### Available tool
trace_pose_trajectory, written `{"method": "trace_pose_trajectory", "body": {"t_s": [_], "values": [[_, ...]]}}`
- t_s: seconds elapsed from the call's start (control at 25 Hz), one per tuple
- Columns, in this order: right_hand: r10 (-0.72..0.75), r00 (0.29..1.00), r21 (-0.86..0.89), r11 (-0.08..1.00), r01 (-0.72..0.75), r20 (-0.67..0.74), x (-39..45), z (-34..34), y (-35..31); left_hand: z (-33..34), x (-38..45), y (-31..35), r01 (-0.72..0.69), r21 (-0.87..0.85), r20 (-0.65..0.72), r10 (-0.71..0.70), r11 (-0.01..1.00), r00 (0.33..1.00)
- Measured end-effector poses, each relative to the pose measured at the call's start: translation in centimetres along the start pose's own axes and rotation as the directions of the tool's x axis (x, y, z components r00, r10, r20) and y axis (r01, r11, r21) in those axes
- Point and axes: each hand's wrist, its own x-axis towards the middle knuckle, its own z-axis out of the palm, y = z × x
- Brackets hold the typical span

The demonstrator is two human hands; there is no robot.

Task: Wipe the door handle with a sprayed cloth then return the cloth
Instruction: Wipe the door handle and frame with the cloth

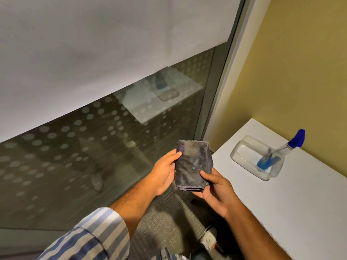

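Observation:
A folded grey cloth (193,164) is held up in front of me between both hands. My left hand (165,173) pinches its left edge with the thumb on top. My right hand (216,188) grips its lower right corner. The cloth hangs over the floor, just left of a white table (293,199). A spray bottle (279,151) with a blue nozzle and blue liquid leans inside a clear plastic tray (242,147) on that table. No door handle is in view.
A glass wall (93,156) with a dotted film stands ahead and to the left, with a white frosted band above. A yellow wall (300,62) rises behind the table. Grey carpet and my shoe (208,239) are below.

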Motion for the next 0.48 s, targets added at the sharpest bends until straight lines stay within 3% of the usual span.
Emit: {"method": "trace_pose_trajectory", "body": {"t_s": [0.2,0.48], "values": [[0.062,0.993,-0.152,0.987,-0.046,0.101,-0.7,3.2,3.5,-4.4,-3.6,0.6,-0.067,-0.028,-0.072,0.065,0.997,0.995],[0.244,0.926,-0.418,0.902,-0.108,0.287,1.5,9.9,6.4,-10.0,-10.6,2.4,-0.193,-0.082,-0.361,0.151,0.978,0.92]]}}
